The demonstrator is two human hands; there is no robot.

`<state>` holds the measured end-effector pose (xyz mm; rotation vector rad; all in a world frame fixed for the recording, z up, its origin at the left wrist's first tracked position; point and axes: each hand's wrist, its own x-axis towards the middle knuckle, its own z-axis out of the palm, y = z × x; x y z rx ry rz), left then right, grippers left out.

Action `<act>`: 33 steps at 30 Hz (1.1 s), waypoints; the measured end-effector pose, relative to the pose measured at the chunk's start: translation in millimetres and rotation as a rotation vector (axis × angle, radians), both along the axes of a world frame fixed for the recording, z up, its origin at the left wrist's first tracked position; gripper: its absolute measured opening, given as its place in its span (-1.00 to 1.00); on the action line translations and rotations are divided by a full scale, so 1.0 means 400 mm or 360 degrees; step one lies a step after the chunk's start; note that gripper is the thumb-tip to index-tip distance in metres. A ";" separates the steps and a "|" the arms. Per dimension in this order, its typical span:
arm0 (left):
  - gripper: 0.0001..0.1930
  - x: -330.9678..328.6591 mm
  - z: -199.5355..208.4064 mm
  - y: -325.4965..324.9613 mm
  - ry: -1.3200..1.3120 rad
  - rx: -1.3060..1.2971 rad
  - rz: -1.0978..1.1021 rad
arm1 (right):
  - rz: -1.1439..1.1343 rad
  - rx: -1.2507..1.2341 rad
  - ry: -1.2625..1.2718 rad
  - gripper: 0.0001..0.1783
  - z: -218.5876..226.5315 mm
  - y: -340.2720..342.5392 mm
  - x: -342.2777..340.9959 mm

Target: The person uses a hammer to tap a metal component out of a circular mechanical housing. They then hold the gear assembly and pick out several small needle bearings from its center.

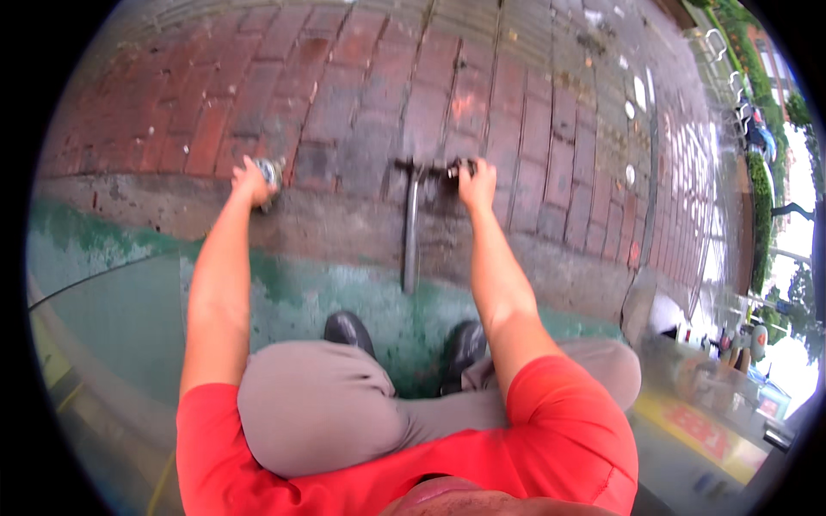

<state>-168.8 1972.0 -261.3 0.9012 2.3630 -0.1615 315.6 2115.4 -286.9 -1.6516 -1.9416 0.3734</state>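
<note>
Pavement [379, 86]: wet red and grey brick is being spread out beyond the T-shaped tool [411, 228], and a shine is being thrown back from it.
Street side: far to the right of the tool, a hedge [761, 232] and a cluster of mixed goods [744, 346] are being bent by the lens; the goods are being shown too small to be told apart.
Green floor [292, 297]: worn paint is being shown on the near side of the tool, and the two dark shoes [348, 332] are being planted there, just short of its handle end.
Concrete strip [335, 230]: the brick and the green are being parted by it, and it is being crossed by the tool's handle.
Tool axis: the long handle is being pointed toward the person, between the shoes, with the crosshead at the far end; whether it is being tilted is not being shown clearly.
Right hand [479, 187]: being placed just right of the crosshead, it is being kept nearer than the other; its fingers are being closed on a dark metal fitting [459, 168], whose contact with the tool cannot be told.
Left hand [249, 184]: well left of the tool, a round fitting [269, 175] with a pale face is being held in curled fingers.
</note>
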 end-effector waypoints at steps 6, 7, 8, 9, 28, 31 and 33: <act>0.19 -0.002 -0.011 -0.010 -0.0002 -0.0118 0.0049 | -0.0119 -0.0693 -0.0205 -0.33 0.045 -0.031 -0.083; 0.18 -0.005 -0.010 -0.011 0.0003 -0.0100 0.0045 | -0.0052 -0.0797 -0.0293 -0.32 0.054 -0.027 -0.092; 0.18 -0.007 -0.011 -0.009 0.0009 -0.0085 0.0042 | 0.0016 -0.0901 -0.0380 -0.31 0.061 -0.022 -0.101; 0.18 -0.011 -0.012 -0.011 0.0016 -0.0071 0.0039 | -0.0012 -0.0971 -0.0455 -0.30 0.066 -0.014 -0.116; 0.19 0.010 0.042 -0.021 0.0013 -0.0078 -0.0050 | -0.0232 -0.0433 -0.0320 -0.31 -0.023 -0.057 0.006; 0.20 0.016 0.045 -0.012 -0.0004 -0.0059 -0.0036 | -0.0194 -0.0458 -0.0201 -0.20 0.012 -0.003 0.016; 0.19 0.010 0.040 -0.018 -0.0003 -0.0091 0.0017 | -0.0271 -0.0169 -0.0091 -0.22 0.056 -0.010 -0.024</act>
